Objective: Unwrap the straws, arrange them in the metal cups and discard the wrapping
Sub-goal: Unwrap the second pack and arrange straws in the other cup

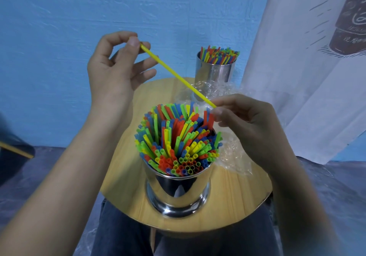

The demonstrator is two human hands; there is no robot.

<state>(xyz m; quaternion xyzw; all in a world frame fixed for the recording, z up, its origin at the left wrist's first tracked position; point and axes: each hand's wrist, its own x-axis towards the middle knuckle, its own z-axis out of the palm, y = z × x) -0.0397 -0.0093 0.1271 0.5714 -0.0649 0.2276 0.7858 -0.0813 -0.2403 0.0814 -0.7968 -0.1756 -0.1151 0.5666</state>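
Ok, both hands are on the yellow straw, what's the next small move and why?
Probably tip the yellow straw upright into the near metal cup: the left hand pinches its far end, the right hand its near end just above that cup. I can't tell whether wrapping is still on it; if so, strip it first.

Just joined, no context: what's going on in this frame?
A person holds one yellow straw between both hands: the left hand pinches its far end, the right hand its near end, above the near metal cup, packed with coloured straws. A second full cup stands behind on the round wooden table, with crumpled clear wrapping lying beside them.
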